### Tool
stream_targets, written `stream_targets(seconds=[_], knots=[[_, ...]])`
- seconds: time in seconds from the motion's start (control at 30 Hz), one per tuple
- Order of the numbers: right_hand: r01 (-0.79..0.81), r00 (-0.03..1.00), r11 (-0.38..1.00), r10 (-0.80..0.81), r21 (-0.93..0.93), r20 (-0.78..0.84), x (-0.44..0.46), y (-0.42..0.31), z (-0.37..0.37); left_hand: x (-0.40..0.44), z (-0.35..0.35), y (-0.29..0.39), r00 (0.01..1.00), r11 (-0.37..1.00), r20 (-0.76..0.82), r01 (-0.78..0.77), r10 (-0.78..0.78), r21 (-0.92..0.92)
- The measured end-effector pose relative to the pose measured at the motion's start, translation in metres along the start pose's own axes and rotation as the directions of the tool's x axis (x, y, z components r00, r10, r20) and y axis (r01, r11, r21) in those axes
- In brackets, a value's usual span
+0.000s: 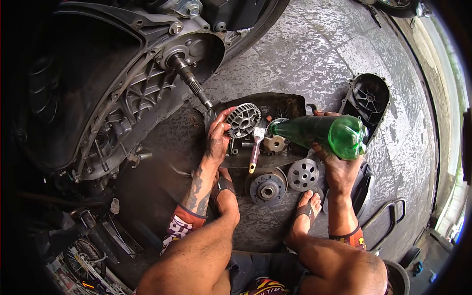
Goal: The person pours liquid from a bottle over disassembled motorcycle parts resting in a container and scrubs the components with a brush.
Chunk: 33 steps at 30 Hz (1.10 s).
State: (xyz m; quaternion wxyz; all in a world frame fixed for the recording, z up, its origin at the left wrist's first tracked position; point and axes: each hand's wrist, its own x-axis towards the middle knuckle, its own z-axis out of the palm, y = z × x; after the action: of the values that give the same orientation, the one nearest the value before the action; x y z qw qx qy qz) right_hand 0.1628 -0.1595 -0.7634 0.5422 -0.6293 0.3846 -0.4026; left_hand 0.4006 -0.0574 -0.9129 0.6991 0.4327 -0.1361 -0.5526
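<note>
While the left hand (pixel 220 138) grips the toothed wheel (pixel 244 121) by its left rim, over the left part of the dark tray (pixel 235 161), the right hand (pixel 340 164) is clasped round the green bottle (pixel 309 130), neck pointing left! Between wheel and bottle neck there's the brush (pixel 255 152), handle to the near side, with the round drum (pixel 268 191) and holed disc (pixel 303 175) nearer still.

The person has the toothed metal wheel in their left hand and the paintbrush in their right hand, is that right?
Not quite. The head view shows the right hand holding a green plastic bottle, not the paintbrush, which is in neither hand. The left hand does hold the toothed metal wheel.
</note>
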Motion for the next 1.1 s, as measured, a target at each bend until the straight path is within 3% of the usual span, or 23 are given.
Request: stream_targets(seconds=[0.07, 0.3, 0.4, 0.57, 0.67, 1.1], knots=[[-0.031, 1.000, 0.998, 0.031, 0.046, 0.001, -0.001, 0.000, 0.002, 0.002, -0.002, -0.003, 0.999, 0.994, 0.001, -0.034, 0.034, 0.105], [-0.020, 1.000, 0.994, 0.017, 0.110, 0.024, -0.002, 0.000, 0.004, 0.001, 0.002, -0.003, 0.999, 0.994, 0.017, -0.050, 0.049, 0.098], [0.013, 0.999, 0.996, -0.016, 0.092, 0.035, -0.001, 0.000, 0.004, 0.002, -0.002, -0.004, 0.997, 0.998, 0.063, -0.051, 0.048, 0.046], [-0.014, 1.000, 0.991, 0.011, 0.132, 0.027, -0.004, -0.003, 0.006, 0.007, -0.016, -0.023, 0.999, 0.988, 0.012, -0.039, 0.041, -0.151], [-0.009, 0.999, 0.988, 0.004, 0.155, 0.036, -0.004, -0.002, 0.007, 0.001, -0.008, -0.019, 0.997, 0.988, -0.078, 0.003, -0.015, -0.153], [-0.022, 0.993, 0.990, 0.006, 0.139, 0.118, -0.006, -0.006, 0.008, 0.002, -0.015, -0.024, 0.994, 0.978, -0.093, 0.028, -0.049, -0.207]])
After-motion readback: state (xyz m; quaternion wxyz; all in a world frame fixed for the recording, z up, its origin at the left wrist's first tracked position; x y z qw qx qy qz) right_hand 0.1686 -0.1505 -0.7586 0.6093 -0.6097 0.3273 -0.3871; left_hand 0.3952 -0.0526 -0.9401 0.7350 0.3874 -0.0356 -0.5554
